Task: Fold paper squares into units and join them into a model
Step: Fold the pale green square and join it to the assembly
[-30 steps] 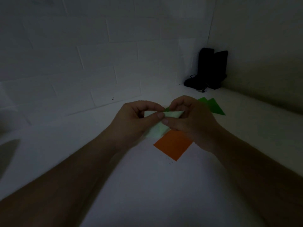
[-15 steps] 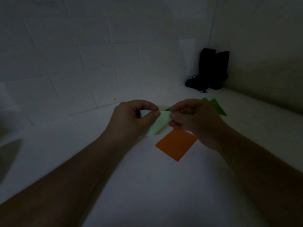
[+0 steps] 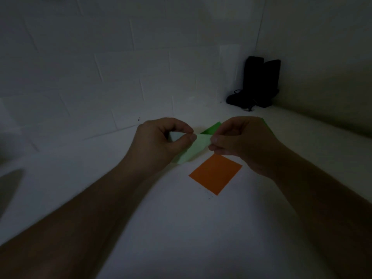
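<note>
White tabletop (image 3: 181, 228); flat orange paper square (image 3: 216, 174) at centre. Beyond it, left hand (image 3: 161, 141) and right hand (image 3: 239, 141) pinch a pale green folded paper (image 3: 193, 150), raised. Dark green paper (image 3: 211, 128) at 12 o'clock. Black upright object (image 3: 259, 81) at 1 o'clock against white tiled wall (image 3: 100, 67). Versus earlier: hands further apart.

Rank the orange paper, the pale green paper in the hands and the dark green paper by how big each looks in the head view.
1. orange paper square, fully visible, largest.
2. pale green paper, partly hidden by both hands, so uncertain.
3. dark green paper, smallest showing; mostly hidden behind the right hand and farther away, so true size unsure.
</note>
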Tool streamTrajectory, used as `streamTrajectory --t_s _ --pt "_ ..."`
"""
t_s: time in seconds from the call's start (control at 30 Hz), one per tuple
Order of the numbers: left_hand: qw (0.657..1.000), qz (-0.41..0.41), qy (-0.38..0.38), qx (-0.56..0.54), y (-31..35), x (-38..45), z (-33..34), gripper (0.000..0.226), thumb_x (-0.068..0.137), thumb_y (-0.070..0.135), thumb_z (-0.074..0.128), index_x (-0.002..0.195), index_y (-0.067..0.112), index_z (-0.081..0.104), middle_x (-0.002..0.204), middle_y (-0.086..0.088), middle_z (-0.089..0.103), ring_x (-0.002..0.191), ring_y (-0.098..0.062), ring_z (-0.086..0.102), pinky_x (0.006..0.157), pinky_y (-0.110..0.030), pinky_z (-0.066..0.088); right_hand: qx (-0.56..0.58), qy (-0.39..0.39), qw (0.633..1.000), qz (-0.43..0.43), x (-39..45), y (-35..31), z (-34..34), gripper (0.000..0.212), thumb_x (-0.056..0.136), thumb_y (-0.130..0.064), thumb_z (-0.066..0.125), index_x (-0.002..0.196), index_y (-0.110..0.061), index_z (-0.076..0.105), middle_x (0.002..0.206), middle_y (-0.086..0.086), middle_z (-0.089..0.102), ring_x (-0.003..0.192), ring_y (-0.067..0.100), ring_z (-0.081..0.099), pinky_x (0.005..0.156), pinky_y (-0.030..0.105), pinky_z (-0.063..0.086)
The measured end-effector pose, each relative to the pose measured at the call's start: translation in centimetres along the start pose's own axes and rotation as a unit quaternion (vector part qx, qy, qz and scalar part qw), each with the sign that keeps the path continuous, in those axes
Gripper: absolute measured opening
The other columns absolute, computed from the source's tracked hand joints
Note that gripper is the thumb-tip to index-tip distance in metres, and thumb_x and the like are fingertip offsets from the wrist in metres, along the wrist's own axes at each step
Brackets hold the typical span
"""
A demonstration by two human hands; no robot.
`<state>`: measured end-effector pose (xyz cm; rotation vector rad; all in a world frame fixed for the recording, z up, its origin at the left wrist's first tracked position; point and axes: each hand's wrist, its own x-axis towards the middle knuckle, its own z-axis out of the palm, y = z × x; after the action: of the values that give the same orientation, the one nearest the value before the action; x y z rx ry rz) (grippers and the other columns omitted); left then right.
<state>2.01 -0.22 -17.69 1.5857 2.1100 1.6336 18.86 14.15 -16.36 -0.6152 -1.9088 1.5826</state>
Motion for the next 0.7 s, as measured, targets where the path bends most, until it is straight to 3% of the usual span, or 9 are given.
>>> streamTrajectory --t_s 0.1,0.17,0.23,0.27,0.37,0.43,0.53,0.7 --pt "0.999 -0.025 -0.008 -0.036 0.19 0.02 -0.09 0.004 0.086 0.024 0.082 0.089 0.023 0.079 0.090 0.009 0.078 0.055 0.002 0.064 0.055 -0.016 0.049 0.008 0.006 1.000 -0.004 -0.04 -0.11 -0.06 0.015 0.082 0.009 0.073 0.094 0.007 0.065 0.080 0.018 0.075 0.078 0.032 0.076 0.077 0.045 0.064" --pt "0.998 -0.044 -0.024 -0.044 0.00 0.02 -0.05 0.004 0.088 0.024 0.080 0.091 0.026 0.080 0.093 0.012 0.078 0.059 -0.010 0.068 0.057 -0.029 0.056 0.007 0.008 1.000 -0.003 -0.02 -0.16 -0.07 0.013 0.083 0.007 0.073 0.093 0.002 0.067 0.080 0.015 0.076 0.077 0.029 0.075 0.077 0.044 0.064" --pt "0.997 -0.056 -0.040 -0.044 -0.03 -0.06 -0.03 0.009 0.090 0.023 0.078 0.093 0.031 0.081 0.093 0.014 0.078 0.077 -0.023 0.074 0.074 -0.044 0.062 0.013 0.005 1.000 -0.004 0.04 -0.04 -0.09 0.011 0.084 0.006 0.073 0.092 -0.002 0.070 0.082 0.014 0.076 0.077 0.028 0.074 0.078 0.045 0.064" --pt "0.996 -0.060 -0.043 -0.052 -0.02 -0.05 -0.05 0.011 0.090 0.022 0.077 0.093 0.031 0.081 0.091 0.013 0.078 0.080 -0.022 0.074 0.078 -0.044 0.062 0.017 0.003 1.000 -0.005 0.06 0.02 -0.11 0.011 0.085 0.005 0.072 0.091 -0.005 0.072 0.084 0.015 0.076 0.078 0.028 0.074 0.079 0.044 0.064" --pt "0.992 -0.073 -0.047 -0.092 0.08 0.01 -0.19 0.009 0.092 0.017 0.075 0.094 0.023 0.080 0.070 0.014 0.074 0.053 -0.004 0.061 0.051 -0.026 0.053 0.023 -0.005 1.000 -0.019 0.10 0.31 -0.27 0.014 0.088 0.005 0.069 0.091 -0.008 0.074 0.089 0.018 0.076 0.083 0.030 0.074 0.081 0.042 0.063" --pt "0.990 -0.080 -0.053 -0.105 0.17 0.01 -0.28 0.009 0.093 0.016 0.073 0.095 0.021 0.080 0.067 0.014 0.072 0.052 0.000 0.058 0.052 -0.019 0.048 0.015 -0.003 0.999 -0.030 0.11 0.32 -0.33 0.013 0.088 0.004 0.069 0.092 -0.007 0.074 0.091 0.017 0.076 0.085 0.030 0.075 0.082 0.042 0.063" --pt "0.989 -0.076 -0.066 -0.110 0.14 0.10 -0.24 0.012 0.093 0.017 0.074 0.094 0.027 0.081 0.086 0.003 0.079 0.075 -0.013 0.069 0.070 -0.033 0.058 -0.005 0.011 0.999 -0.041 0.16 0.31 -0.24 0.011 0.087 0.004 0.070 0.089 -0.007 0.073 0.087 0.015 0.076 0.083 0.029 0.076 0.080 0.042 0.063" --pt "0.995 -0.063 -0.053 -0.065 0.27 -0.04 -0.20 0.012 0.093 0.023 0.074 0.091 0.034 0.080 0.076 -0.008 0.075 0.057 -0.017 0.052 0.059 -0.029 0.049 -0.054 0.009 0.995 -0.082 0.24 0.39 -0.37 0.020 0.084 0.005 0.074 0.080 -0.015 0.075 0.082 0.011 0.076 0.079 0.027 0.075 0.077 0.037 0.062"
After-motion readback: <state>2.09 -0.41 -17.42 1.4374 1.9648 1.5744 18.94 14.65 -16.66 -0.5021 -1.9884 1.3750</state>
